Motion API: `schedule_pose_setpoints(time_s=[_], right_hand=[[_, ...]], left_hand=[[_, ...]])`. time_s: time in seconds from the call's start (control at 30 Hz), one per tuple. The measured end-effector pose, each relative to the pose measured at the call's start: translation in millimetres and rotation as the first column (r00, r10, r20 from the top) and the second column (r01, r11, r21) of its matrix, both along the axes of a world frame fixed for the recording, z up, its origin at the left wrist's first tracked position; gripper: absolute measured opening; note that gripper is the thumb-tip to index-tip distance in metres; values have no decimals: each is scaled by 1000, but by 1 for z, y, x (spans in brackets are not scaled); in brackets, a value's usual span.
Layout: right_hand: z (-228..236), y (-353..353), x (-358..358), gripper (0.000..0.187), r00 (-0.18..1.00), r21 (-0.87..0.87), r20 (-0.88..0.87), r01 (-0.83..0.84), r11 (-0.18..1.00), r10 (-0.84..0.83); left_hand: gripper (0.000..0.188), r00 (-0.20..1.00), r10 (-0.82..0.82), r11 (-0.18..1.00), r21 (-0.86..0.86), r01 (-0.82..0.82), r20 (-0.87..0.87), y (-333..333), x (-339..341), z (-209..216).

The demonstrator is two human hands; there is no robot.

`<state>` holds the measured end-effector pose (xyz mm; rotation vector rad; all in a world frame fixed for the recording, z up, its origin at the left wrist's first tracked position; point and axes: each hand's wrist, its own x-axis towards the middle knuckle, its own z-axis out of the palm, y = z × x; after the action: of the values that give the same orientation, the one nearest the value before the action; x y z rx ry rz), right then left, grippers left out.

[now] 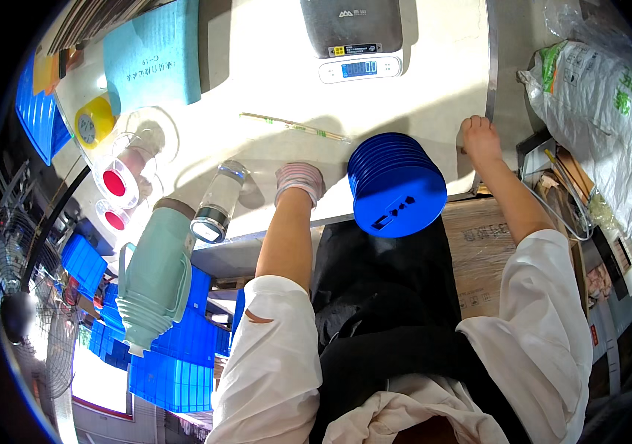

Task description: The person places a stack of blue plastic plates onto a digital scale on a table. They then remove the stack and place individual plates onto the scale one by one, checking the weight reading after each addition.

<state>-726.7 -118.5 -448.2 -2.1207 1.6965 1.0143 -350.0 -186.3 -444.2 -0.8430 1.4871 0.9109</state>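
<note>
My left hand point(300, 183) rests near the front of the pale table point(279, 89). Pink-and-white striped material covers it, and its fingers cannot be made out. At the table's right edge, my right hand point(482, 140) has its fingers curled in; anything inside them is hidden. Between my hands, a stack of blue round discs point(400, 194) reaches over the front edge, dark cut-outs showing on its face. A clear drinking bottle point(218, 201) lies left of my left hand. Beyond it is a thin pale stick point(293, 127) with green marks.
Farther back sits a digital scale point(353, 33) with a lit display. A blue booklet point(154, 55), a yellow roll point(94, 123) and red-centred clear spools point(116, 181) occupy the left. A green thermos jug point(156, 274) stands near blue crates point(171, 377). White plastic bags point(601, 122) lie right.
</note>
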Motion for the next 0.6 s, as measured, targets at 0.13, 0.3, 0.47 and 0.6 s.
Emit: schedule_pose_setpoints(time_s=[0.13,0.3,0.47,0.6], right_hand=[[-2,1,-1,19,1000,18,-17,13,1000,-12],[2,-2,3,18,999,5,-27,-17,1000,17],[-9,7,-4,38,999,-27,-33,-11,1000,10],[-15,12,-8,49,1000,-59,-30,-6,998,4]], left_hand=[[18,1000,0,1000,2,0,-21,-8,-5,10],[18,1000,22,1000,-12,-22,-21,0,1,3],[19,1000,24,1000,4,-23,-21,-4,-1,5],[20,999,38,999,0,-38,-4,-4,-1,5]])
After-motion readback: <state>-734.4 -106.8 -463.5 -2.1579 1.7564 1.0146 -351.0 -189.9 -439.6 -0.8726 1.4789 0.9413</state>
